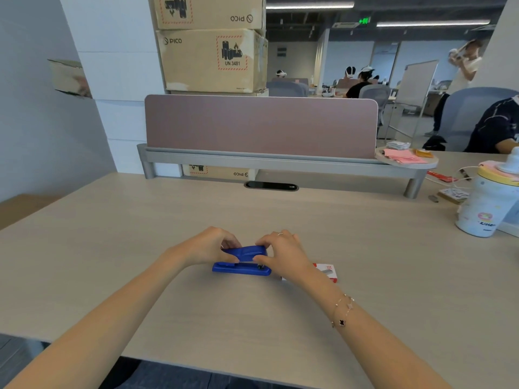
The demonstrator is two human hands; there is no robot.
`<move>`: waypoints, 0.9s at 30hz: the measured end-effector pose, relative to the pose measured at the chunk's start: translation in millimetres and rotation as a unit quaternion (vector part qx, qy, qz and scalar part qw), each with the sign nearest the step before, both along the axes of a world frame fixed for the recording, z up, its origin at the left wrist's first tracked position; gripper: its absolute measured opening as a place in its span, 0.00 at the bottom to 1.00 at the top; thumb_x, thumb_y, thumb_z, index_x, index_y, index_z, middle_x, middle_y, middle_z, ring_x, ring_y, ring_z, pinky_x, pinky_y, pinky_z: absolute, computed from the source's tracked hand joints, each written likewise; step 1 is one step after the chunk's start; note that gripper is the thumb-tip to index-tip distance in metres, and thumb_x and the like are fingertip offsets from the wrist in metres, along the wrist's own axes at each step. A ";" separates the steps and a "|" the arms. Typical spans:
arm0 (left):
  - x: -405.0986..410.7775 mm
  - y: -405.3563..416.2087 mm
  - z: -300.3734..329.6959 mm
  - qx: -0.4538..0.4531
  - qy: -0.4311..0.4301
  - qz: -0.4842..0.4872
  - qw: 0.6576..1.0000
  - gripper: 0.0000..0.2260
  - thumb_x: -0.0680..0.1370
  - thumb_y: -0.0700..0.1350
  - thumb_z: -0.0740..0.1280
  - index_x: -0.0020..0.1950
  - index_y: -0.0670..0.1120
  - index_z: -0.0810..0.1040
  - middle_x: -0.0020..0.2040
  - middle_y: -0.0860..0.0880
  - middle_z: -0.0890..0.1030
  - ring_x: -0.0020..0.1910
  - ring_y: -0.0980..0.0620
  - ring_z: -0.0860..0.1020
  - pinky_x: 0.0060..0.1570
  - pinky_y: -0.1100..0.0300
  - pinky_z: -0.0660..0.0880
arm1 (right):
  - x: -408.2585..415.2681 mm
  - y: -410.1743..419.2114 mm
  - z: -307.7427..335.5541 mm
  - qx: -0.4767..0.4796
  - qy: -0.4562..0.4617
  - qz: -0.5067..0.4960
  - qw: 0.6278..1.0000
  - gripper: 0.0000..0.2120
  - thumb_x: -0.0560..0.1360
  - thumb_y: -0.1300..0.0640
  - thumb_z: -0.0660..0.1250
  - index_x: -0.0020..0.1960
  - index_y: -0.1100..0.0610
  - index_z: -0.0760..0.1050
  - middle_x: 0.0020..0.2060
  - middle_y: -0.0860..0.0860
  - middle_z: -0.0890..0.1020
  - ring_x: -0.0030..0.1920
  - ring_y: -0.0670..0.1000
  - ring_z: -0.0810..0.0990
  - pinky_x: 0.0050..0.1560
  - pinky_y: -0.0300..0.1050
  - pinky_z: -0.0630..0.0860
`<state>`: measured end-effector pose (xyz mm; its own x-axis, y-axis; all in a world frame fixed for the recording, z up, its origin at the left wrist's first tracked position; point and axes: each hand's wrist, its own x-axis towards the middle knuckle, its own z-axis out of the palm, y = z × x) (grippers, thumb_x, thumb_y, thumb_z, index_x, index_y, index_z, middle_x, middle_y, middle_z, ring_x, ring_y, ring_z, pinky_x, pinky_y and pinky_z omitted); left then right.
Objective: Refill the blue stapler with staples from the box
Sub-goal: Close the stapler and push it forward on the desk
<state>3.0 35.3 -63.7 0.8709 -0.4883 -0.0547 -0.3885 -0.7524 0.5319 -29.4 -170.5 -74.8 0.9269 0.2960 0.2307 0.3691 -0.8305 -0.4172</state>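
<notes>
The blue stapler (243, 262) lies on the light wooden desk (252, 318), its base flat and its top arm raised a little at the right end. My left hand (209, 247) pinches the top arm at its left, hinge end. My right hand (283, 252) holds the arm's right end between thumb and fingers. The red and white staple box (327, 272) rests on the desk just right of the stapler, mostly hidden behind my right wrist.
A pink divider panel (261, 126) on a grey shelf spans the desk's far edge. A white tumbler (486, 203), cables and small items sit at the far right. Cardboard boxes (210, 60) are stacked behind the divider. People sit and stand in the background.
</notes>
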 end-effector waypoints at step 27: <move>-10.3 2.6 -13.4 -0.025 -0.061 0.026 0.997 0.13 0.73 0.44 0.73 0.56 0.49 0.81 0.48 0.56 0.80 0.45 0.59 0.78 0.47 0.73 0.73 | 5.2 3.3 12.6 -0.007 0.083 0.015 0.996 0.11 0.70 0.54 0.70 0.51 0.55 0.78 0.49 0.53 0.83 0.51 0.54 0.77 0.55 0.50 0.74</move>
<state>-7.3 37.9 -77.1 0.8935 -0.4424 0.0775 -0.4147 -0.7462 0.5208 -24.3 -167.2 -62.1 0.9423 0.3272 0.0714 0.3219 -0.8260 -0.4628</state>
